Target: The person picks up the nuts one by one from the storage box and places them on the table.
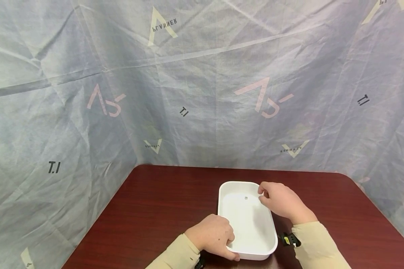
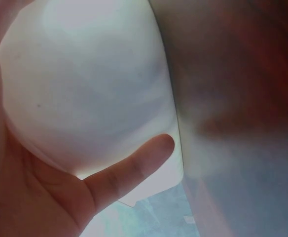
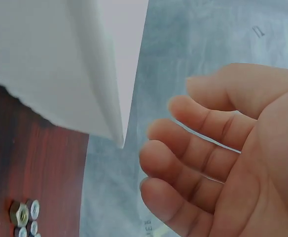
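Note:
A white rectangular tray point(image 1: 247, 220) with rounded corners and low walls lies near the front of the table. My left hand point(image 1: 213, 235) grips its near-left corner, fingers inside the rim and thumb on the outside. In the left wrist view, the thumb point(image 2: 134, 170) lies against the tray's white outer wall point(image 2: 94, 89). Over the tray's far-right rim hovers my right hand point(image 1: 279, 198), fingers loosely bent. Nothing shows between those fingers point(image 3: 159, 158) in the right wrist view. Inside the tray's far end is a small grey spot point(image 1: 246, 198), too small to identify.
Several metal nuts point(image 3: 21, 215) of differing sizes lie on the table in the right wrist view; I cannot make them out in the head view. The dark red table point(image 1: 168, 201) ends at a hanging grey sheet point(image 1: 202, 119) behind and on both sides.

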Available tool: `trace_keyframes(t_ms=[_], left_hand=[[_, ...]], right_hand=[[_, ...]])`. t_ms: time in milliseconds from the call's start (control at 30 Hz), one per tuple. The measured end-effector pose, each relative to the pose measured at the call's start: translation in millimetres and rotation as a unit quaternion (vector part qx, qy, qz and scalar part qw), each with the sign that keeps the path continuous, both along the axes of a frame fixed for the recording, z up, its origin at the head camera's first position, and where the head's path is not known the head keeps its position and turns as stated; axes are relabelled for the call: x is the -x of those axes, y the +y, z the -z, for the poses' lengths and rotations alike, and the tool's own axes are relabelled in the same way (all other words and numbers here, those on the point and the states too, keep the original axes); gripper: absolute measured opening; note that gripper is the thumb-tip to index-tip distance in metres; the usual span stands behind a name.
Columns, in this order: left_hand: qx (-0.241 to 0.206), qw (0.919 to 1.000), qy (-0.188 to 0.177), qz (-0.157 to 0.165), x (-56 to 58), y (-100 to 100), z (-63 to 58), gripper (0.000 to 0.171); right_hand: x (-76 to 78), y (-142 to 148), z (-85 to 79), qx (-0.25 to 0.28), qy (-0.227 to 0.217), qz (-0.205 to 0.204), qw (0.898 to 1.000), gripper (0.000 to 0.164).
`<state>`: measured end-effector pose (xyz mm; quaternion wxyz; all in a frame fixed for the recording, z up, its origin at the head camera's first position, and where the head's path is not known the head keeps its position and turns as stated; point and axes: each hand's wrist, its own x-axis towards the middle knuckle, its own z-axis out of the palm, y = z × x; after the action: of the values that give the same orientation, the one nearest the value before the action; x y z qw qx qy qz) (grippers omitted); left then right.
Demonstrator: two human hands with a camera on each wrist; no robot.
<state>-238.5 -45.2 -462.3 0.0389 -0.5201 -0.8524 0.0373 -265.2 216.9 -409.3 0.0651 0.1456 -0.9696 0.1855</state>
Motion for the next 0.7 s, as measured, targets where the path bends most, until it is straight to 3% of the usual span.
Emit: trace_keyframes(t_ms=[400,700], left_hand=[[-0.003,0.9998,0.022,0.003,0.3,-0.2,4.1,0.058],[-0.005,0.9998,0.019,0.002,0.5,0.2,3.2,0.057]], right_hand=[[8.7,-23.1,-11.4,-0.005,-0.024,0.001,1.000,0.014],[17.8,-39.3,-7.4,0.003,-0.038,-0.006,0.999,0.014]])
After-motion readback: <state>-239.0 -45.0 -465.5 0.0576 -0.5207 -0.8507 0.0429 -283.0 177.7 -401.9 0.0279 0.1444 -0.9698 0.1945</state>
